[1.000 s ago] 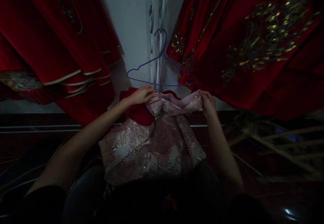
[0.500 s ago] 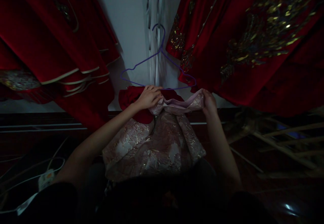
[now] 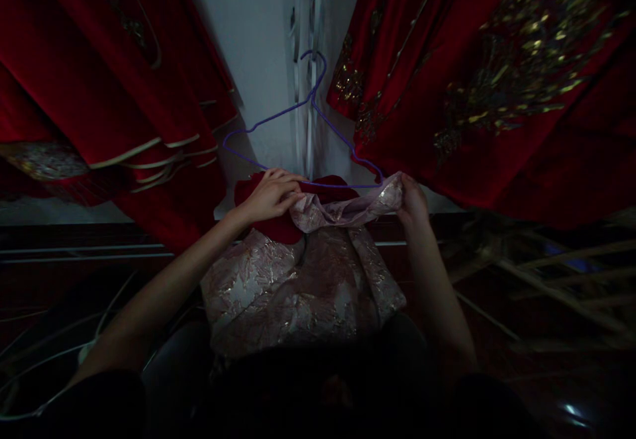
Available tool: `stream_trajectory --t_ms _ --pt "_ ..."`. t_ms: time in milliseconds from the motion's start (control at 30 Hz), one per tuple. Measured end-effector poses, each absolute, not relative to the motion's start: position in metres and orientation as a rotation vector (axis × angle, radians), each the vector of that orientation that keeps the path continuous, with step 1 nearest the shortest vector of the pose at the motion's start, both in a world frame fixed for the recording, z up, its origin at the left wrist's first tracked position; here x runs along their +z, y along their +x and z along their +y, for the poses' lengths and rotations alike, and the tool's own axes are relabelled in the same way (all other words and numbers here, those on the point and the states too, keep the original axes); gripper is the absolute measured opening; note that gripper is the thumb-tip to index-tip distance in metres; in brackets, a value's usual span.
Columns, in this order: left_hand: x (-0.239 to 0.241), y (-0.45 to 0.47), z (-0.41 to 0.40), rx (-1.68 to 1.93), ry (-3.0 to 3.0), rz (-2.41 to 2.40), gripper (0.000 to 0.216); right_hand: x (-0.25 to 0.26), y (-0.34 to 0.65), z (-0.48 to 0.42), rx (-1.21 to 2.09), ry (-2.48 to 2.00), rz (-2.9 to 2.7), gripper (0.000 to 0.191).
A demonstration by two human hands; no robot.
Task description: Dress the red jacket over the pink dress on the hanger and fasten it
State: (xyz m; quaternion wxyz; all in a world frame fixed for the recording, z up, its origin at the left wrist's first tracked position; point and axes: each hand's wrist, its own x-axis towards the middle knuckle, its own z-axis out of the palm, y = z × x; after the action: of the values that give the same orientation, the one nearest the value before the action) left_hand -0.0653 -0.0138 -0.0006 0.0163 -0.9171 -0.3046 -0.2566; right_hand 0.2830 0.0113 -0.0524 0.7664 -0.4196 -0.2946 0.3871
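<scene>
A shiny pink-and-silver brocade garment [image 3: 298,293] lies across my lap, with its upper edge spread between my two hands. My left hand [image 3: 273,194] is closed at the lower bar of a purple clothes hanger [image 3: 285,111]; its thumb rests by the left part of the garment's edge. My right hand [image 3: 413,200] pinches the right end of that edge. The hanger tilts, its right corner at the cloth near my right fingers. A red cloth [image 3: 278,230] shows beneath and behind my left hand.
Red embroidered garments hang on the left [image 3: 159,108] and right [image 3: 412,95], before a pale cabinet front [image 3: 248,42]. A slatted wooden frame [image 3: 556,280] stands low at right. White cords [image 3: 109,303] lie at lower left. Light is dim.
My left hand has moved left, away from the garment's edge. The hanger has swung, its right corner dropping to the cloth. My right hand has barely moved.
</scene>
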Motion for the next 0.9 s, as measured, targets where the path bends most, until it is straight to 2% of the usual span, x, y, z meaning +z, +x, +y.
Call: stream_trajectory --t_ms 600,900 --pt "-0.009 -0.056 -0.004 -0.854 -2.830 -0.985 0.031 -0.042 0.279 0.005 0.617 -0.885 -0.772 0.034" --pt "-0.010 -0.055 -0.001 -0.915 -2.856 -0.978 0.034 -0.042 0.277 0.005 0.521 -0.937 -0.855 0.035"
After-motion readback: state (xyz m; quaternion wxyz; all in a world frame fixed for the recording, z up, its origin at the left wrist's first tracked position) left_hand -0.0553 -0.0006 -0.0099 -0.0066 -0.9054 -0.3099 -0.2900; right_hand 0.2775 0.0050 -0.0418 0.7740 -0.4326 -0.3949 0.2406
